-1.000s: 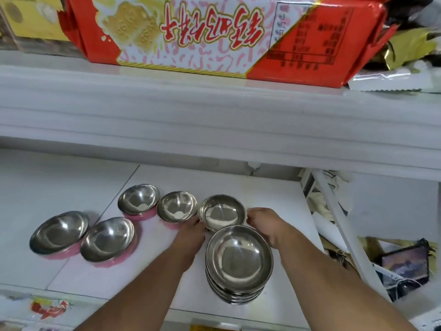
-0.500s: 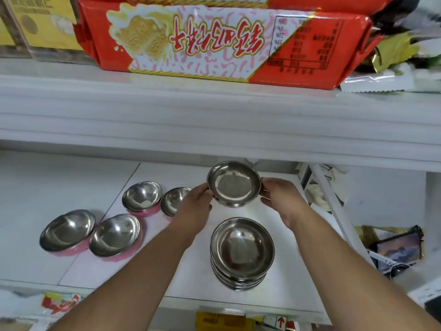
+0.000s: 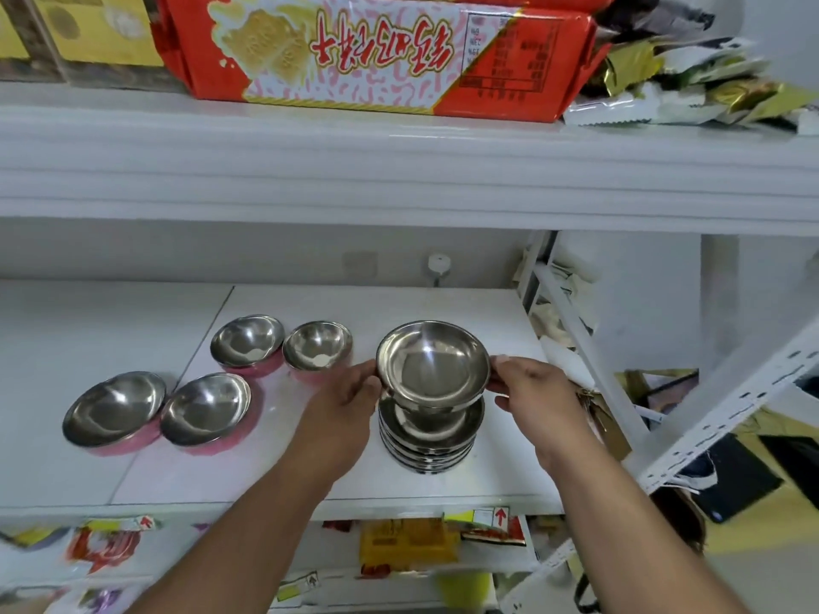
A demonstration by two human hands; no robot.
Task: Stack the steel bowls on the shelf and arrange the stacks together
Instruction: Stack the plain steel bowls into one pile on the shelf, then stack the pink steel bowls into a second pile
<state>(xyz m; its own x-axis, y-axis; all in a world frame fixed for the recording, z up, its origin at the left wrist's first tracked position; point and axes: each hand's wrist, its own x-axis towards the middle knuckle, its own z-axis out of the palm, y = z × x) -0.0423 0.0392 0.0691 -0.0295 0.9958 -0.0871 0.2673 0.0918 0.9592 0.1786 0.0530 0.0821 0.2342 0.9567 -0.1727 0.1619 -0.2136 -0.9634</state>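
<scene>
A shallow steel bowl (image 3: 432,364) hangs just above a stack of steel bowls (image 3: 429,440) on the white shelf (image 3: 496,476). My left hand (image 3: 343,405) grips its left rim and my right hand (image 3: 534,392) grips its right rim. To the left stand several single steel bowls with pink outsides: two at the back (image 3: 247,341) (image 3: 317,347) and two larger ones nearer the front (image 3: 204,407) (image 3: 113,409).
The upper shelf (image 3: 399,170) carries a big red biscuit packet (image 3: 381,55), yellow boxes and foil packets. A slanted white metal upright (image 3: 585,347) borders the shelf on the right. Snack packets (image 3: 407,540) lie on the shelf below.
Both hands lifted the shallow bowl from the shelf behind the stack, raised it, then brought it forward and down over the stack.
</scene>
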